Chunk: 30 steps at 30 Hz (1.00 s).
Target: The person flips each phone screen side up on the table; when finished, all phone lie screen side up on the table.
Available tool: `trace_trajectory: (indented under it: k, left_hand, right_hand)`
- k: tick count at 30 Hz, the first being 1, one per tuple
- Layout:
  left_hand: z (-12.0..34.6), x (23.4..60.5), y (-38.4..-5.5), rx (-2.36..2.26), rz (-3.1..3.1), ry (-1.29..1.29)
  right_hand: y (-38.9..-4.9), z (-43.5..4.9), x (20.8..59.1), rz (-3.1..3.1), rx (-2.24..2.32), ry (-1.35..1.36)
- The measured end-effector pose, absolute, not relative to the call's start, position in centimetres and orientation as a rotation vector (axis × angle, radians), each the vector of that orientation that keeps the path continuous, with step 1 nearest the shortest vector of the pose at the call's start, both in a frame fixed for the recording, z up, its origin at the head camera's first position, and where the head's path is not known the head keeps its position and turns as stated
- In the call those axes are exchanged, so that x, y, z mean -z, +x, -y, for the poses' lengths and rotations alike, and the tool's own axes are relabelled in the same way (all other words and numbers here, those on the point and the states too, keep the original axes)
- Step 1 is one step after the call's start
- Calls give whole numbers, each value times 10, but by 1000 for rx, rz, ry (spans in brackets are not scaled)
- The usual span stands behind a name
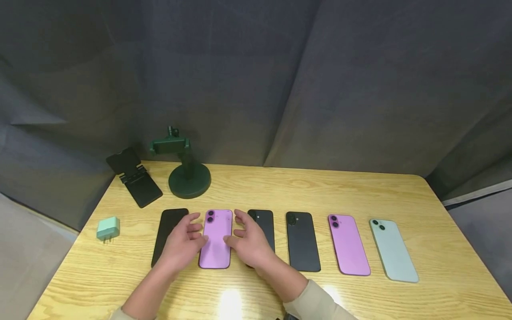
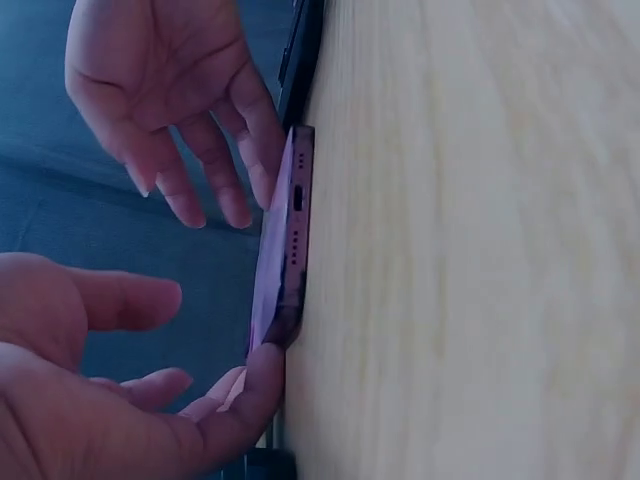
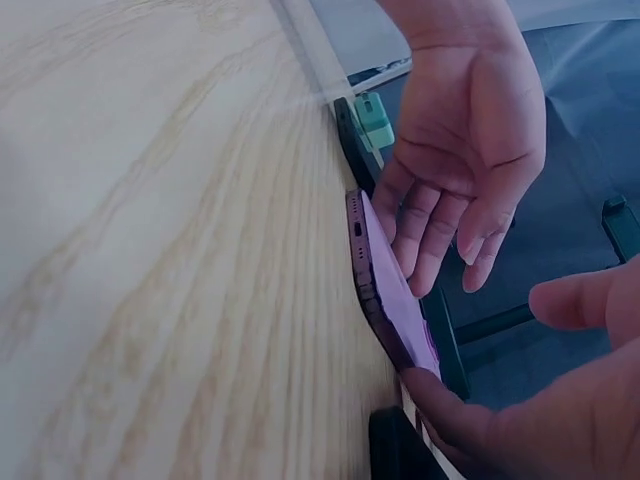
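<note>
A pink phone [image 1: 216, 244] with two camera lenses lies face down on the table between both hands. My left hand [image 1: 179, 244] is at its left side, fingers spread and loosely bent, partly over a black phone [image 1: 167, 231]. Opposite it, my right hand [image 1: 253, 245] covers part of a dark phone [image 1: 265, 222]. In the left wrist view, a left fingertip is right at the lower corner of the pink phone [image 2: 283, 250], whose charging port faces the camera. The right wrist view shows a right finger at the near edge of the pink phone [image 3: 390, 290].
Farther right lie another dark phone [image 1: 304, 244], a second pink phone [image 1: 350, 246] and a pale green phone [image 1: 394, 251]. Behind stand a dark green phone stand [image 1: 189, 182] and a black folding stand [image 1: 138, 180]. A mint charger plug [image 1: 108, 228] is at the left.
</note>
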<state>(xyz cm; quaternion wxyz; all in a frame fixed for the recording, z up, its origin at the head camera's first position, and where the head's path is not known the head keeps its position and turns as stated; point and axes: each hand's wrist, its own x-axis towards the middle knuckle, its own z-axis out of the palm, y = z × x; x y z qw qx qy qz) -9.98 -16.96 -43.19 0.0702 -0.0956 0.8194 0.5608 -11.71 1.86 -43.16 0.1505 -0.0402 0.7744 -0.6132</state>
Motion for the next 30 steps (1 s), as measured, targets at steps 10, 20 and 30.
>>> trace_trajectory:
  k: [10, 20, 30]
  left_hand:
    - [162, 436, -101, -1672, -2528, -331]
    - [151, 433, -100, -1677, -2556, -480]
    - [158, 437, -99, -1909, -2323, -523]
  right_hand:
    - [-118, -16, 431, -2093, 1886, -38]
    - [-121, -11, 427, -2153, 1825, -63]
    - [-119, -7, 431, -2220, 1757, -93]
